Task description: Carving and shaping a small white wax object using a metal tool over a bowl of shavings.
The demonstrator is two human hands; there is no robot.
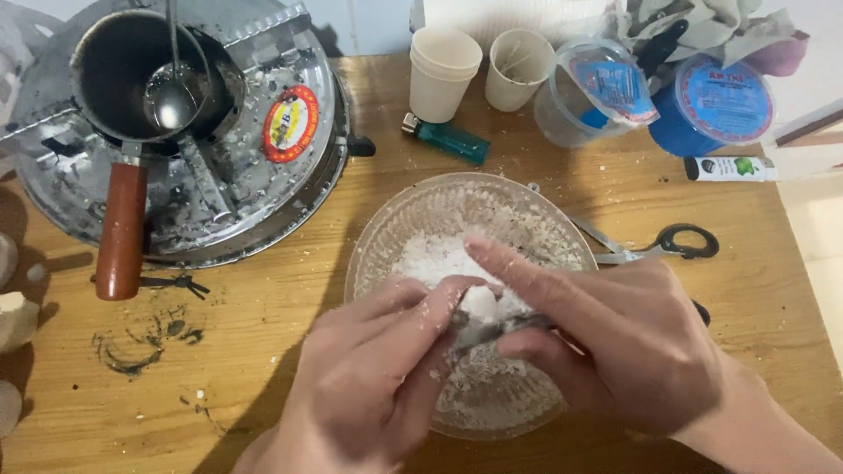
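Spoon (492, 332) mostly hidden between hands, bowl end blurred. Left hand (369, 377) pinches white lump (479, 303), thumb and fingers closed on it. Right hand (615, 333) clamps spoon, index finger straight toward 10 o'clock. Lump sits over glass bowl (378, 237) of white flakes. Scissors (659, 246) at 3 o'clock, touching rim. Open tabletop (219, 369) at 9 o'clock; stove (290, 175) at 10.

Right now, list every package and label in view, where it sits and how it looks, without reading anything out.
Round sticker: on the metal stove lid, top left; red ring, yellow centre.
Clear tub: top centre-right, tilted; blue and red lid label.
Blue tub: top right; round blue lid label, red rim.
Small tube: right edge, lying flat; white, black cap, green mark.
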